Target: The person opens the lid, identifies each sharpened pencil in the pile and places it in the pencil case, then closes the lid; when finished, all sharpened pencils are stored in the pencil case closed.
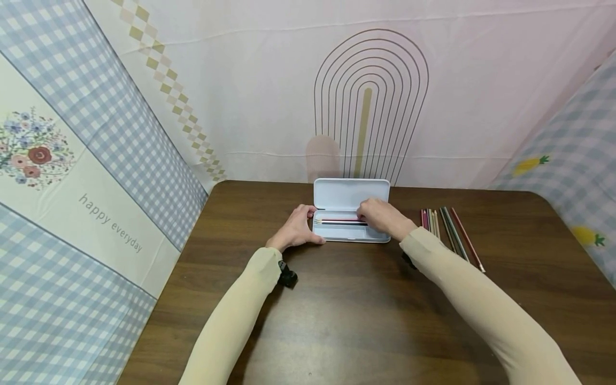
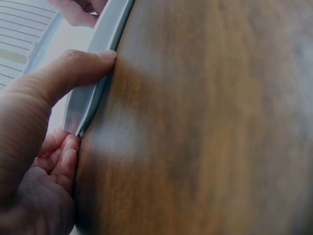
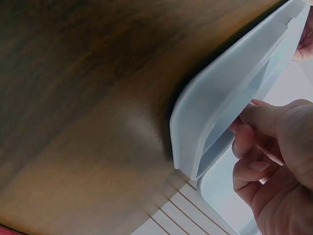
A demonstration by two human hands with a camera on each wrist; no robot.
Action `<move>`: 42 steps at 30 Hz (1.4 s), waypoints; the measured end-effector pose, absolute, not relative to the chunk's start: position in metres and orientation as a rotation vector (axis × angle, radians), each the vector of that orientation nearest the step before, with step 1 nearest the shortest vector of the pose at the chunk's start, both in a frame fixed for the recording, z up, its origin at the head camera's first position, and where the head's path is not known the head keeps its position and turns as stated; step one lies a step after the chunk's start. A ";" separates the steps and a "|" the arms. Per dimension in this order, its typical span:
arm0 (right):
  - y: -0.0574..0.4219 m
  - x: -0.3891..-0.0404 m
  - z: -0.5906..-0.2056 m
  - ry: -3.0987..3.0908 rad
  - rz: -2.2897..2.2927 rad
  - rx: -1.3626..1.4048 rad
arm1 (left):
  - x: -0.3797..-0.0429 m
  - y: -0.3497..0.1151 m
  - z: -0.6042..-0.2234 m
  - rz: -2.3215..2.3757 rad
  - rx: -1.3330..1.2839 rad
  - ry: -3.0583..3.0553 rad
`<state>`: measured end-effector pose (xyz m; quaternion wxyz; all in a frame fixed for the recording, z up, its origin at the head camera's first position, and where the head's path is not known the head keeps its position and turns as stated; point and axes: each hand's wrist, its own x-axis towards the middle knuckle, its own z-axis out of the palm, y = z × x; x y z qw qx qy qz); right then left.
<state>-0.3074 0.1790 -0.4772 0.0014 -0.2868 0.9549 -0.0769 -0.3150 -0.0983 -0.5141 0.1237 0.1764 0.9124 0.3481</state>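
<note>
An open pale tin pencil case [image 1: 337, 233] stands near the table's back edge, its lid [image 1: 346, 193] tipped back. Inside, a few pencils [image 1: 337, 221], one red and one dark among them, lie lengthwise in the rear part. My left hand [image 1: 295, 227] holds the case's left end, thumb [image 2: 90, 68] on the front edge and fingers at the far side. Over the case's right part, my right hand [image 1: 383, 218] reaches in with curled fingers at the pencils' right ends. In the right wrist view the case wall hides those fingertips.
Right of the case lie several loose pencils: a group of short-looking red and tan ones [image 1: 430, 222], dark green ones [image 1: 454, 235] and a longer red one [image 1: 468, 239]. Patterned cloth [image 1: 260, 96] hangs behind the brown wooden table [image 1: 327, 321].
</note>
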 end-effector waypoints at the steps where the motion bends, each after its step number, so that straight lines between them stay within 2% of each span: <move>1: 0.179 -0.307 -0.477 3.002 -0.239 -0.895 | -0.315 -0.098 -0.514 1.013 0.515 2.661; 19: 0.188 -0.287 -0.478 3.163 -0.340 -0.936 | -0.314 -0.100 -0.518 1.047 0.502 2.661; 42: 0.237 -0.221 -0.463 3.316 -0.694 -0.371 | -0.314 -0.099 -0.517 1.038 0.516 2.664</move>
